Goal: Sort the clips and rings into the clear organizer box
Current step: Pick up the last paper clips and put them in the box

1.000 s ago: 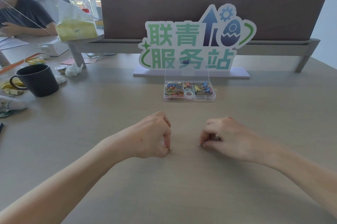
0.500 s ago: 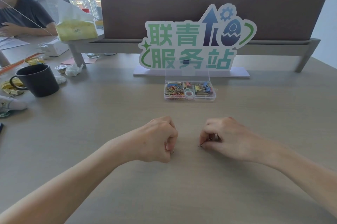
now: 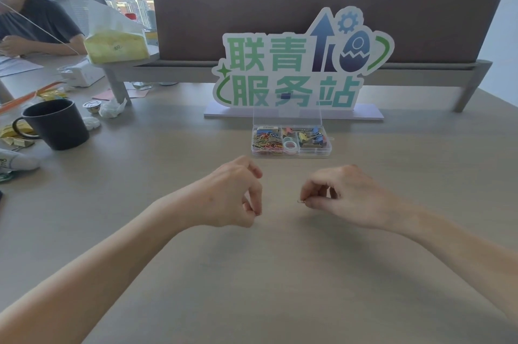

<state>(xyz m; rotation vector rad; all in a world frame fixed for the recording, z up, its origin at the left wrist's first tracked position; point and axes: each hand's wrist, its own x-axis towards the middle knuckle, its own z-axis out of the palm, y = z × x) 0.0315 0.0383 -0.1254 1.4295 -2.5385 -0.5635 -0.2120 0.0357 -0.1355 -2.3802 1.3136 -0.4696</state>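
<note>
Fingertips [image 3: 304, 201] of both hands now pinch tiny metal rings — the left hand [image 3: 232, 195] lifted off the smooth table [image 3: 280, 273].

Beyond your left hand [image 3: 232, 195] and right hand [image 3: 344, 198], the organizer box [image 3: 314, 151] is clear, glossy plastic, its upright lid see-through. Under your hands the desk [image 3: 266, 273] shows a pale wood-grain laminate, smooth and matt. The paper clips [image 3: 266, 140] in the box compartment nearest your left hand look like coloured coated wire. Behind the box, the sign [image 3: 302, 69] has a smooth printed face with a slight sheen, and the divider [image 3: 252, 7] beyond it looks like matt brown cloth. Far out past your left hand, the mug [image 3: 56, 125] is dark and matt.
</note>
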